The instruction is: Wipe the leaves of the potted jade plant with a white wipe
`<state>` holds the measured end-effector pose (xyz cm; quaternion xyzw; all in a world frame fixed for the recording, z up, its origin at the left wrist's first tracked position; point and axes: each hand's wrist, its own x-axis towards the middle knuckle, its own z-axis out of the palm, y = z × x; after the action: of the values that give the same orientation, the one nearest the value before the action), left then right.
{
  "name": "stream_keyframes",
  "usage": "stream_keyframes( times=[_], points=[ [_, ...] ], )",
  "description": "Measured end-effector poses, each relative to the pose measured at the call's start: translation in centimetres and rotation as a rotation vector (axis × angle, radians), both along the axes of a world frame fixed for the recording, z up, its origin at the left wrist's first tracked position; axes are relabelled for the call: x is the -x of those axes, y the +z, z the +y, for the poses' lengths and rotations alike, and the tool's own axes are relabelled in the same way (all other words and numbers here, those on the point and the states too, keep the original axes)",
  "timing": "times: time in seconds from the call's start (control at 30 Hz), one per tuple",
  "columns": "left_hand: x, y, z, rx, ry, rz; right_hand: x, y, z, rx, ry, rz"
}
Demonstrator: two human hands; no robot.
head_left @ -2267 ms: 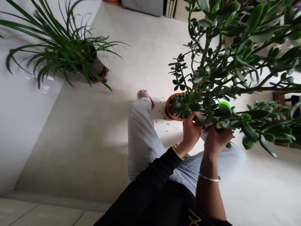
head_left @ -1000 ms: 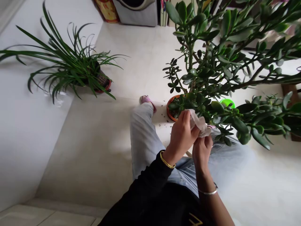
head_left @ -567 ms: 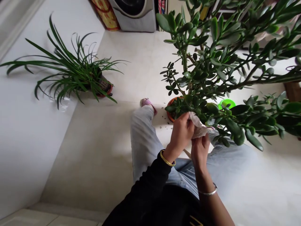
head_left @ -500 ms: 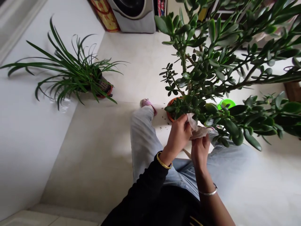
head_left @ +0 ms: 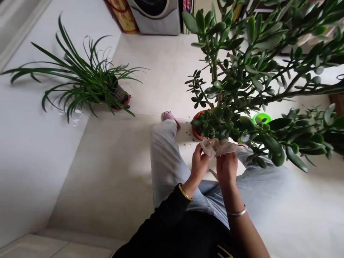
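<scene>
Between my two hands a crumpled, pale, thin cloth or tissue [head_left: 219, 147] is spread out sideways. My left hand [head_left: 199, 163], below a gold bangle, pinches its left end. My right hand [head_left: 227, 167], with a silver bangle at the wrist, grips the right part from below. Just beyond the cloth stands a large jade plant [head_left: 225, 86] with thick green leaves, growing from an orange pot [head_left: 197, 125]. Its lower leaves hang close above and to the right of my hands.
A long-leaved plant [head_left: 88, 80] in a dark pot stands at the left wall. A bright green container [head_left: 261, 118] sits behind the jade plant's branches. Small dark bits [head_left: 188, 133] lie on the floor by the orange pot. A washing machine [head_left: 156, 18] is at the back.
My left hand has drawn back from the lower leaves, down and to the left. The cloth, bunched before, is now stretched wider between both hands.
</scene>
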<state>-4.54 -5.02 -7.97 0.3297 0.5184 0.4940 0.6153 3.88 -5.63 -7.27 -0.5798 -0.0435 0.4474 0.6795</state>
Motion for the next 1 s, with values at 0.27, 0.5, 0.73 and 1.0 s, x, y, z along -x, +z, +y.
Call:
stream_keyframes(
  times=[0.27, 0.5, 0.73, 1.0],
  points=[
    [-2.8, 0.3, 2.6, -0.040, 0.022, 0.070, -0.4, 0.1, 1.2, -0.018, -0.036, -0.041],
    [-3.7, 1.3, 2.4, -0.106, 0.029, 0.025, -0.2, 0.7, 1.3, -0.033, -0.054, -0.135],
    [-3.1, 3.2, 2.9, -0.207, 0.007, 0.182, -0.7, 1.2, 3.6, -0.013, 0.031, -0.229],
    [-3.4, 3.4, 2.5, -0.223, 0.043, 0.182, -1.0, 1.7, 4.7, 0.059, 0.045, -0.370]
  ],
)
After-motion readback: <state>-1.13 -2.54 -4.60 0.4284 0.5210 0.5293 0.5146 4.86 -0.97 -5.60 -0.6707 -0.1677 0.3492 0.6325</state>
